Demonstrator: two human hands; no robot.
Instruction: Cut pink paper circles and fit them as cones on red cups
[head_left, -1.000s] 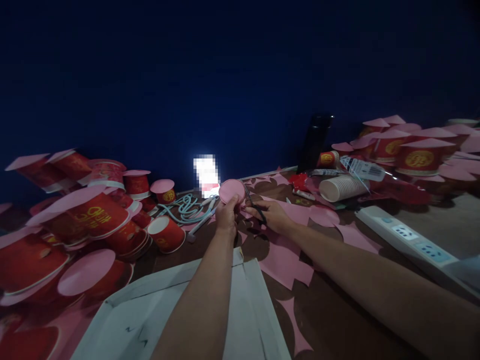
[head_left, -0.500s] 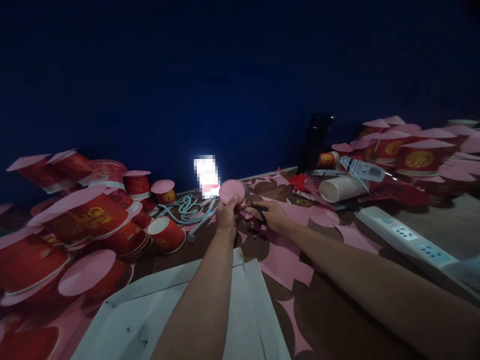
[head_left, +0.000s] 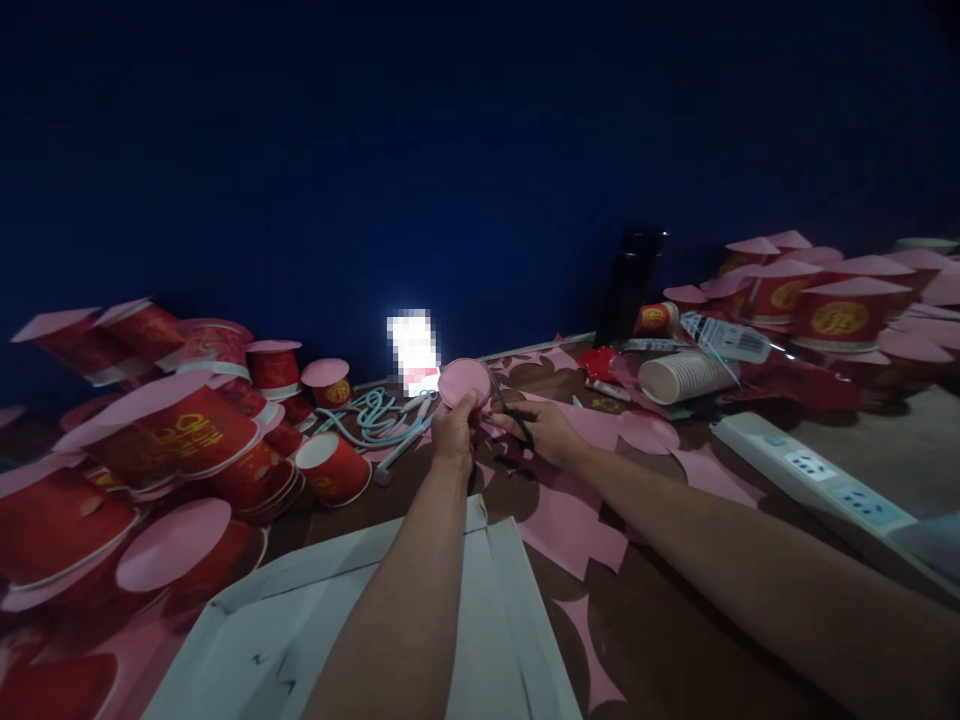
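My left hand [head_left: 454, 432] is closed on a round pink paper disc [head_left: 463, 381], its thumb pressed on the lower edge. Close by on the right, my right hand [head_left: 544, 430] grips a pair of scissors [head_left: 517, 418] with dark handles. The blades point up and left, along the disc's right edge. Whether they touch the paper I cannot tell. Pink paper sheets with curved cut-outs [head_left: 562, 515] lie beneath my right wrist. A bright, blurred-out screen [head_left: 414, 350] stands just beyond the disc.
Red paper cups [head_left: 334, 468], many topped with pink discs, crowd the left; more capped cups [head_left: 838, 318] stand at the far right. A white power strip [head_left: 810, 480], stacked cups [head_left: 686, 378], a black bottle [head_left: 631, 285], a pale cable [head_left: 375, 420] and a white box [head_left: 300, 620] surround my arms.
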